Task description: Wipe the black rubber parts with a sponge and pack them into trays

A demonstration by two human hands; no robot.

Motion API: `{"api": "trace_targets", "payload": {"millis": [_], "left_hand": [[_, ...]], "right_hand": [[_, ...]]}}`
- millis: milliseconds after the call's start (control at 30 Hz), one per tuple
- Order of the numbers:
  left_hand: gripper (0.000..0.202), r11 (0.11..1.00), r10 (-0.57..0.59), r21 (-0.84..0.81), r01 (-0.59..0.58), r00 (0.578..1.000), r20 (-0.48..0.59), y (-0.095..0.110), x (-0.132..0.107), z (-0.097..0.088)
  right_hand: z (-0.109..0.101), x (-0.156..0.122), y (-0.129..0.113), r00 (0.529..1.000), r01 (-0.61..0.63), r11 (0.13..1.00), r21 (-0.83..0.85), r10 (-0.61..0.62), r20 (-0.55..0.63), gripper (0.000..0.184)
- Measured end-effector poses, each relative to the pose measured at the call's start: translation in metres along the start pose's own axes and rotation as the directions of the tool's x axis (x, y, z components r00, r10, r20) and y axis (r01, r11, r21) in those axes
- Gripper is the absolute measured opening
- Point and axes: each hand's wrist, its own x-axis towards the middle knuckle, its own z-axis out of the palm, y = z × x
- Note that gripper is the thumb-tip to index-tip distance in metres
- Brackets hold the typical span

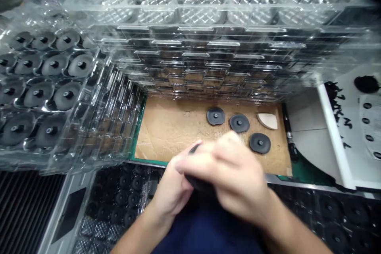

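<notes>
We note a bench laid with a brown cardboard sheet [169,127], scuffed in places, with a green surface [312,172] showing at its borders. Behind it we see a tall stack of clear trays [202,12]; to the left is another, the filled tray stack [49,99], its top tray holding dark parts in rows. To the right is a white panel [354,143] with black markings; at lower left, a black ribbed surface [26,210]. Materials: trays of thin, glossy, see-through plastic, their pockets rounded and cross-hatched at the back. Three matt, dark grey discs [216,116] with rounded outlines and small central stubs lie apart on the cardboard, toward its right half, near a pale fan-shaped piece [269,120]. Hands: we find both together in front of the bench edge, before dark blue clothing [205,230], forearms angling in from below. The left hand [171,184] clasps a dark piece [200,182] from the side, thumb raised. The right hand [238,174] is curled over the same piece, knuckles up; it is blurred, and we cannot tell whether it grips or only presses. The piece sits between the two palms, mostly covered.
</notes>
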Motion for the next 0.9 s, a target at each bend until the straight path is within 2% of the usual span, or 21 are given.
{"api": "trace_targets", "payload": {"millis": [33,100,133,200,300,367,433,500,533,567,633,667,733,767,800,900], "left_hand": [[0.052,1.000,0.014,-0.025,-0.014,1.000,-0.010,0.000,-0.001,-0.002],[0.062,0.995,0.041,-0.084,-0.044,0.998,-0.037,0.000,-0.002,-0.005],[0.063,0.992,0.055,-0.111,-0.060,0.997,-0.053,0.001,-0.003,-0.007],[0.063,0.987,0.075,-0.139,-0.085,0.994,-0.073,0.002,-0.004,-0.011],[0.063,0.984,0.080,-0.153,-0.085,0.996,-0.041,0.004,-0.003,-0.015],[0.065,0.986,0.074,-0.150,-0.076,0.997,-0.022,0.004,-0.002,-0.015],[0.066,0.989,0.073,-0.130,-0.075,0.997,-0.023,0.005,-0.001,-0.013],[0.064,0.990,0.079,-0.112,-0.081,0.996,-0.029,0.005,-0.001,-0.010],[0.062,0.992,0.070,-0.104,-0.072,0.997,-0.027,0.005,-0.001,-0.009],[0.059,0.994,0.050,-0.097,-0.052,0.998,-0.023,0.005,-0.001,-0.008],[0.052,0.996,0.010,-0.089,-0.012,1.000,-0.020,0.006,-0.002,-0.008],[0.050,0.996,-0.001,-0.087,-0.002,1.000,-0.026,0.006,-0.002,-0.008],[0.050,0.996,0.004,-0.092,-0.009,0.999,-0.051,0.007,-0.002,-0.010],[0.051,0.996,0.003,-0.091,-0.008,0.999,-0.054,0.006,-0.002,-0.009],[0.051,0.996,-0.013,-0.086,0.009,0.999,-0.042,0.006,-0.002,-0.009],[0.042,0.994,-0.073,-0.083,0.077,0.996,0.045,0.007,-0.002,-0.002]], "right_hand": [[0.002,-0.003,0.011,0.994,-0.113,0.993,-0.017,0.113,0.005,0.029],[0.008,-0.014,0.035,0.937,-0.347,0.934,-0.081,0.350,0.016,0.026],[0.014,-0.024,0.045,0.909,-0.411,0.906,-0.105,0.415,0.028,0.024],[0.031,-0.047,0.059,0.886,-0.447,0.886,-0.120,0.457,0.076,0.022],[0.050,-0.077,0.064,0.872,-0.462,0.881,-0.099,0.471,0.129,0.021],[0.049,-0.080,0.058,0.856,-0.497,0.863,-0.086,0.504,0.111,0.021],[0.037,-0.066,0.044,0.837,-0.544,0.836,-0.074,0.547,0.024,0.022],[0.021,-0.041,0.023,0.834,-0.547,0.836,-0.050,0.538,-0.125,0.023],[0.014,-0.028,0.012,0.842,-0.508,0.861,-0.029,0.488,-0.231,0.023],[0.009,-0.017,0.001,0.881,-0.416,0.909,-0.034,0.393,-0.263,0.022],[0.004,-0.001,-0.017,0.959,-0.240,0.971,-0.016,0.235,-0.162,0.022],[0.004,0.003,-0.022,0.979,-0.197,0.980,0.016,0.198,-0.050,0.021],[0.005,0.006,-0.025,0.965,-0.219,0.972,0.083,0.204,0.165,0.020],[0.007,0.007,-0.023,0.949,-0.250,0.964,0.087,0.226,0.219,0.019],[0.008,0.007,-0.021,0.947,-0.263,0.963,0.064,0.245,0.207,0.019],[0.012,0.007,-0.016,0.978,-0.206,0.978,-0.043,0.206,-0.016,0.024]]}}
